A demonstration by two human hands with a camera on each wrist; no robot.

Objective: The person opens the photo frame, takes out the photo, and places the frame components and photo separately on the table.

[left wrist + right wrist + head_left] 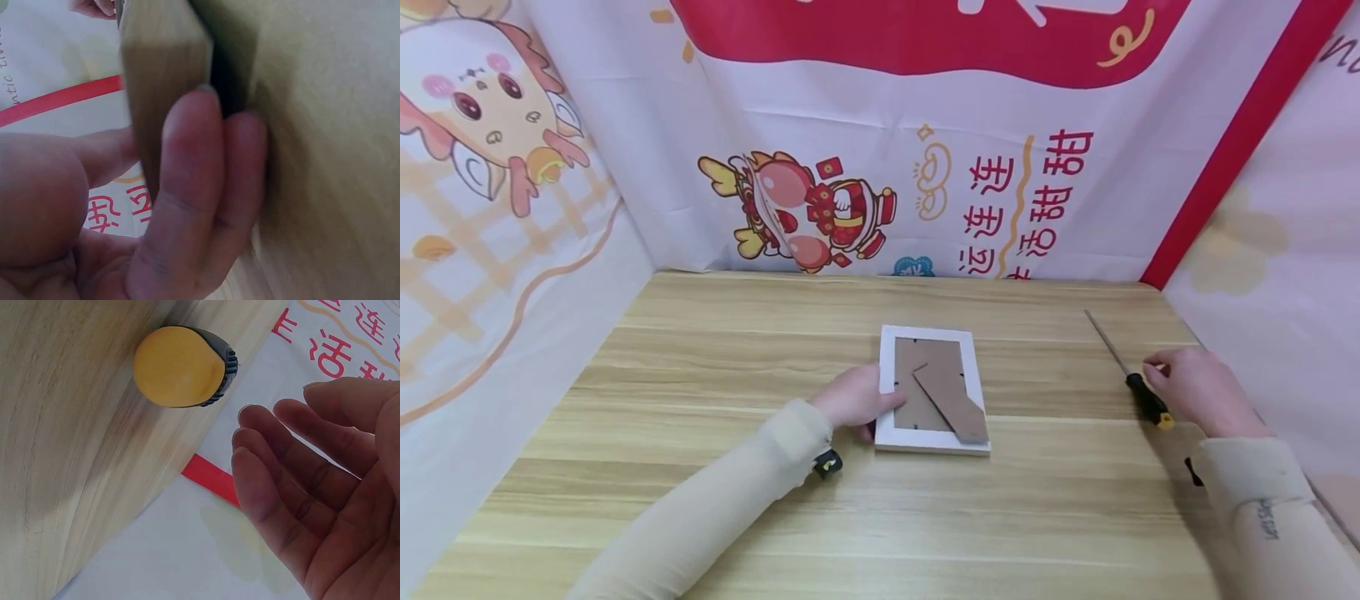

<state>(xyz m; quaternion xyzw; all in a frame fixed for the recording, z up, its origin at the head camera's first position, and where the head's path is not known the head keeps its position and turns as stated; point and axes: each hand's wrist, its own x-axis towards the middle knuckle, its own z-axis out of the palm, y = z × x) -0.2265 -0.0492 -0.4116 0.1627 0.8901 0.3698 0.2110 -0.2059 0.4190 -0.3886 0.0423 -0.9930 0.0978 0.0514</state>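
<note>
A white picture frame (932,358) lies back side up on the table, its brown backing board and fold-out stand (958,408) showing. At its left edge my left hand (857,396) grips it, thumb over the border. The left wrist view has the fingers (190,150) against the frame's side edge (165,75). Over on the right rests a screwdriver (1142,396) with a black and yellow handle, its shaft pointing away. Beside that handle my right hand (1198,387) hovers, fingers loosely bent and holding nothing; the right wrist view shows a gap between them and the handle's yellow end (178,365).
The wood-grain table (715,350) extends around both objects. Printed cloth (850,92) hangs behind it and along both sides. A small black object (1193,472) shows beside the right sleeve, and another black piece (828,463) sits at the left cuff.
</note>
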